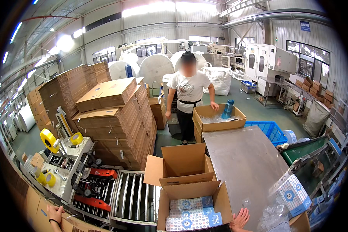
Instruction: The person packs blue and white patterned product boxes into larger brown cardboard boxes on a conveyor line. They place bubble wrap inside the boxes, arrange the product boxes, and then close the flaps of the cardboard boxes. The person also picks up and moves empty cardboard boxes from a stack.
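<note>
An open carton stands before me, packed with several white boxes patterned in dots and blue. Just outside its right wall, my right hand is open, fingers stretched upward over the metal table's near end. At the lower left, the fingers of my left hand curl over brown cardboard, and a dark band circles that wrist. Behind the packed carton sits another open carton with its flaps up. To the right, a patterned box leans beside crumpled clear plastic.
A metal table extends away on the right. Left are a roller conveyor, a taping machine with yellow tape, and stacked flat cartons. A co-worker stands behind a carton holding plastic. Beyond is a blue crate.
</note>
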Demonstrator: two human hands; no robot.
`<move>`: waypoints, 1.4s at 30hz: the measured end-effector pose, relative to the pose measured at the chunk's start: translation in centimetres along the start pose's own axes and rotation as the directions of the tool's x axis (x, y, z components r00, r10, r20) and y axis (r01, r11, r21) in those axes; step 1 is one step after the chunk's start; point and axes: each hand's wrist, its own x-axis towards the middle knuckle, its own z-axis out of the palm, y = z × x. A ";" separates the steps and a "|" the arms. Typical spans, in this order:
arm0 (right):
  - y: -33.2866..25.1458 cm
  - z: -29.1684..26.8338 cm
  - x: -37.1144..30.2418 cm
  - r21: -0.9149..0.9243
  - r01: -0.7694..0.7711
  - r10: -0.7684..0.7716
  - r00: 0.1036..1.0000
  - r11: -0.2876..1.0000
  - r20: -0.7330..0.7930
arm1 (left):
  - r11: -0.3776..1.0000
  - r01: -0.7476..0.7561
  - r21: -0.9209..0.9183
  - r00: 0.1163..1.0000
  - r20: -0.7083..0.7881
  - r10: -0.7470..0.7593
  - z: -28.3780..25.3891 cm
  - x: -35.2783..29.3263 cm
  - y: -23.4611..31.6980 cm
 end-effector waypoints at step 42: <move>-2.1 -4.7 0.5 0.185 -0.087 0.059 0.987 0.979 0.150 | 1.000 0.020 0.021 0.999 0.030 -0.020 -0.6 -0.2 0.7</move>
